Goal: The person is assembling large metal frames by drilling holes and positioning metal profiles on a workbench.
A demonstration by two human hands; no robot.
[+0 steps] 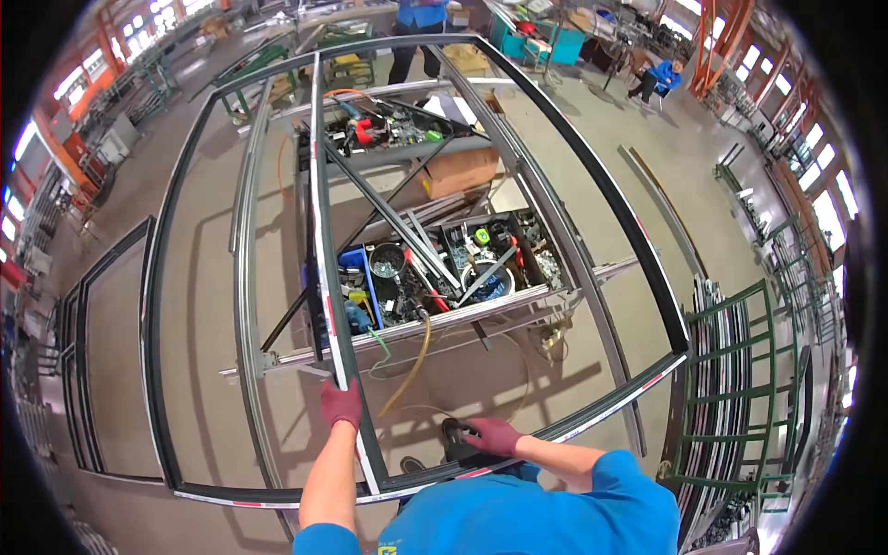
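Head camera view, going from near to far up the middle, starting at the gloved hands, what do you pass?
Left hand on the frame's centre bar and right hand on a dark tool → yellowish hose → tray of tools and parts → cardboard box → person in blue standing at the far end.

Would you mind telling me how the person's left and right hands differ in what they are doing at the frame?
The left hand grips the upright middle bar of the dark frame; the right hand presses a small dark tool near the bottom rail. The left hand points away from the person; the right hand reaches sideways across the body. Both wear dark red gloves.
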